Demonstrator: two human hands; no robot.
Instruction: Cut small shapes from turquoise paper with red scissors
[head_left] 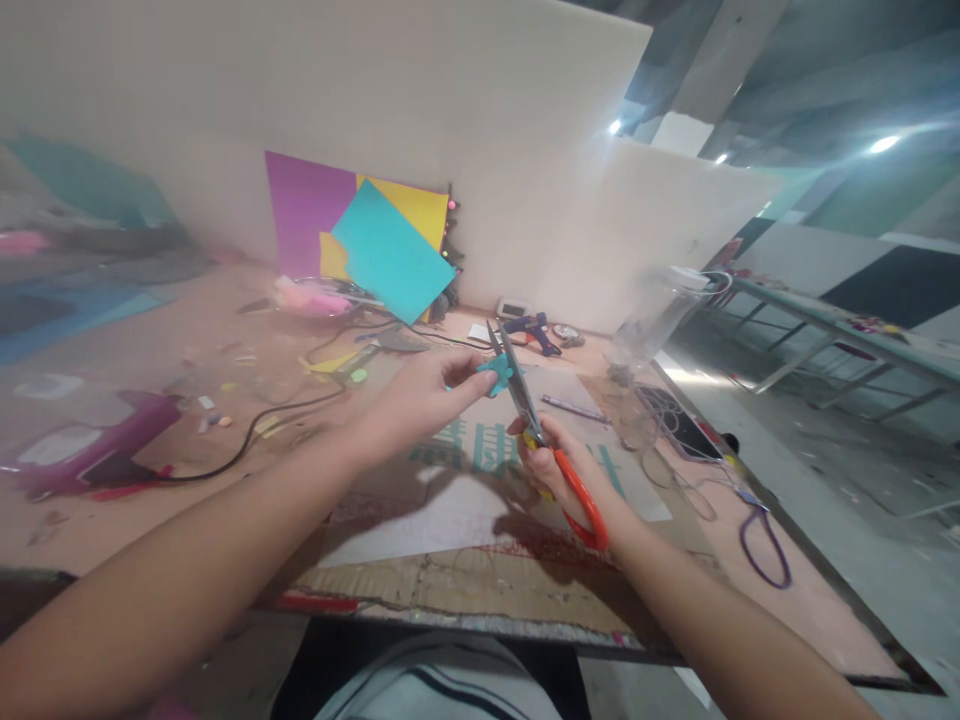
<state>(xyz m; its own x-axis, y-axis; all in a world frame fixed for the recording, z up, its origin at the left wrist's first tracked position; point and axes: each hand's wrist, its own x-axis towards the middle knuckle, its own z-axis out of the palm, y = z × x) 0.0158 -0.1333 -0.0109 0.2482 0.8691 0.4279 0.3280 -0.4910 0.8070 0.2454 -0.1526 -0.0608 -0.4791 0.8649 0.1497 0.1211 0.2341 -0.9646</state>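
Between the fingertips of my left hand (446, 385) is a small turquoise paper piece (498, 375). My right hand (559, 460) grips a pair of scissors (581, 505) with red-orange and yellow handles. The blades point up and away, slightly parted, right beside the paper piece. Below both hands lies a white sheet (420, 515) bearing turquoise character shapes (487, 447), partly covered by my right hand. A pencil or pen (574, 409) rests on the sheet just right of the blades.
Purple, yellow and turquoise sheets (394, 250) lean against the back board (360, 90). A purple glue gun (112, 445) lies left, a dark blue one (534, 333) behind. At right are a clear jug (652, 315), a phone (679, 425) and a purple cord loop (765, 550) near the table edge.
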